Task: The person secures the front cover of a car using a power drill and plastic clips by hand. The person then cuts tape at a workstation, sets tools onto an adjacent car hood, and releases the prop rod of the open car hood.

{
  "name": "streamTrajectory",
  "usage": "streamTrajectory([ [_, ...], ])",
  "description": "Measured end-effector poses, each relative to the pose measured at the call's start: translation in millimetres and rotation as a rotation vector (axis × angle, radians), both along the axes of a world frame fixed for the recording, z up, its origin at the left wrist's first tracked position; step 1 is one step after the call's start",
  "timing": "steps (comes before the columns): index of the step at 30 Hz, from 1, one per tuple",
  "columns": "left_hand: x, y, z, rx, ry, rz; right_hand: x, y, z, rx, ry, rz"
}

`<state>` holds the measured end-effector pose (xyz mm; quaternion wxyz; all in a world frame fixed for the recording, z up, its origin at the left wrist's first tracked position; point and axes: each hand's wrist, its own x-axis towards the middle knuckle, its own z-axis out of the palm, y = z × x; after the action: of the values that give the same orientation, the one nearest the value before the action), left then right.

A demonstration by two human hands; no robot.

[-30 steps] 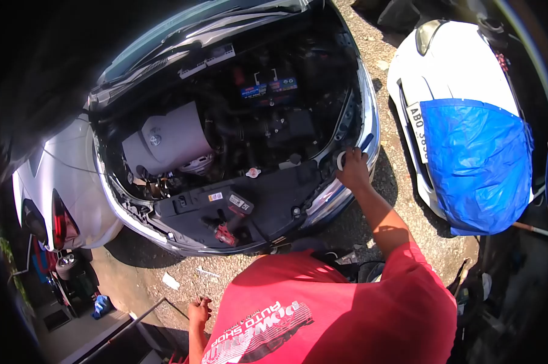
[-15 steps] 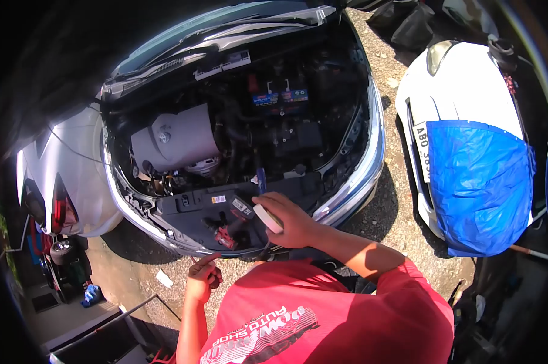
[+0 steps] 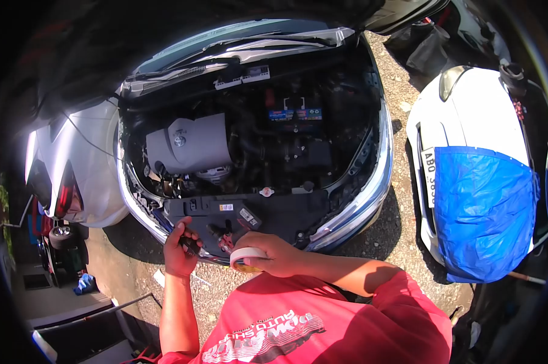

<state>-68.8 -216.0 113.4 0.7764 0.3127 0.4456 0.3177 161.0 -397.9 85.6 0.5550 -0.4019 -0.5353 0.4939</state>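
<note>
In the head view, your right hand [image 3: 274,253] grips a tape roll [image 3: 244,252] by the front edge of the black panel [image 3: 280,209]. Your left hand [image 3: 182,250] is closed around a small dark object [image 3: 189,245] near its left corner. A power tool [image 3: 225,241] lies on it. The engine bay [image 3: 371,159] holds an engine cover [image 3: 195,145], left, and a battery [image 3: 295,115] toward the rear edge.

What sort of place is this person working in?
Probably an outdoor car repair yard: a car's engine bay lies open, a red power tool rests at its front, and the person's red shirt reads "AUTO SHOP".
</note>
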Motion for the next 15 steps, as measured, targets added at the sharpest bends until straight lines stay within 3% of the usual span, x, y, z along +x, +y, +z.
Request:
streamTrajectory([
  [1,-6.4,-0.6,1.7,0.006,-0.005,0.009,2.8,-1.5,-3.1,-0.122,-0.001,-0.128],
  [2,-14.3,-1.8,5.6,0.030,0.066,-0.055,5.0,-1.0,-6.7,-0.396,0.218,-0.148],
  [5,-15.5,-18.8,8.4,0.057,0.173,-0.275,11.2,10.3,-15.6,-0.491,0.361,-0.174],
  [7,-2.3,-38.4,7.7,0.030,0.240,-0.413,4.1,18.4,-13.9,-0.472,0.349,-0.132],
  [9,9.3,-50.4,3.2,-0.016,0.263,-0.503,-11.1,29.6,-15.6,-0.322,0.139,-0.157],
  [15,-3.2,-49.2,4.2,0.081,0.554,-0.470,-9.0,67.9,-30.0,-0.356,0.066,0.043],
])
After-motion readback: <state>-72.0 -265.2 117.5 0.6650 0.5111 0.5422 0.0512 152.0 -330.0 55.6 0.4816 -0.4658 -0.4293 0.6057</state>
